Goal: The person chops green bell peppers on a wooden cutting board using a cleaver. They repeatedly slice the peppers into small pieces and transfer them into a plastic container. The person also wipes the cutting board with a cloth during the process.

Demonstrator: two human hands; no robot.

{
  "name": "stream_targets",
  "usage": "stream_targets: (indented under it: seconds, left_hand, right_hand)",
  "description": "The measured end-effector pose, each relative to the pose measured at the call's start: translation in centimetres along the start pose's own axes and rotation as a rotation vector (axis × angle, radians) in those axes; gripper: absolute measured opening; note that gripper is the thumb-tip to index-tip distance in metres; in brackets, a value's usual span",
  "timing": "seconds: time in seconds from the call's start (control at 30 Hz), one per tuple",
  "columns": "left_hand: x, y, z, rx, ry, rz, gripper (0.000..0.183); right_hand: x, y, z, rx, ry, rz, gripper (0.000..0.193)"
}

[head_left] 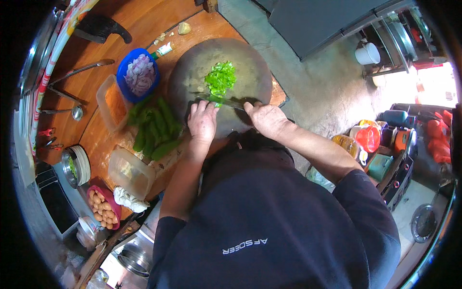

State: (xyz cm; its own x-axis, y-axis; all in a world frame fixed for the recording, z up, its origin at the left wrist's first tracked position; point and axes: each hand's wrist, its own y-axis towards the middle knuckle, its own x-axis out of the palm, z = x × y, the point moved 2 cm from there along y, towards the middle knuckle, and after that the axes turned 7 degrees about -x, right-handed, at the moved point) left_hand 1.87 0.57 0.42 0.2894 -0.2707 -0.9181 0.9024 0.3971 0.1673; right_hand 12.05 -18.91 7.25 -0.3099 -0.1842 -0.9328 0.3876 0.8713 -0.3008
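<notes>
On a round, thick chopping board (250, 62) lies a heap of finely chopped bright green vegetable (221, 77). My right hand (269, 119) is closed round the handle of a kitchen knife (231, 102), whose blade points left across the board, just below the heap. At the blade's near side, my left hand (202, 120) has its fingers bent down on the greens, pressing a piece that is mostly hidden. Left of the board is a pile of long green vegetables (156, 126), probably peppers. Behind it a blue bowl (155, 65) holds chopped purple onion (140, 76).
Clear plastic tubs (130, 168) stand on the wooden table (144, 24), with ladles (77, 113) and a dark cleaver-like tool (101, 29) farther left. A pink basket (115, 204) of eggs is at the near left. Oil bottles (346, 144) and containers crowd the right.
</notes>
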Motion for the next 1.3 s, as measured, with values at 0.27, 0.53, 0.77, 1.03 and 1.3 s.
stream_targets:
  seconds: [0.27, 0.53, 0.77, 1.03, 1.3]
  left_hand:
    - [-1.3, 2.3, -2.3, 0.055, -0.005, 0.124, 0.018]
    - [0.0, -0.1, -1.0, 0.039, -0.09, 0.149, 0.014]
    - [0.0, 0.0, -1.4, 0.041, -0.119, 0.155, 0.012]
    - [0.1, -0.6, -1.8, 0.083, -0.14, 0.167, 0.015]
    - [0.0, -0.5, -1.8, 0.113, -0.154, 0.203, 0.011]
  right_hand:
    - [0.1, 2.8, -1.1, -0.041, -0.03, 0.125, 0.022]
    - [0.9, 1.1, -1.2, -0.036, -0.035, 0.086, 0.018]
    - [1.5, 1.1, -1.6, -0.042, -0.1, 0.157, 0.02]
    - [1.3, 1.3, -2.6, -0.046, -0.083, 0.12, 0.018]
    - [1.1, 0.7, -3.7, -0.047, -0.087, 0.13, 0.016]
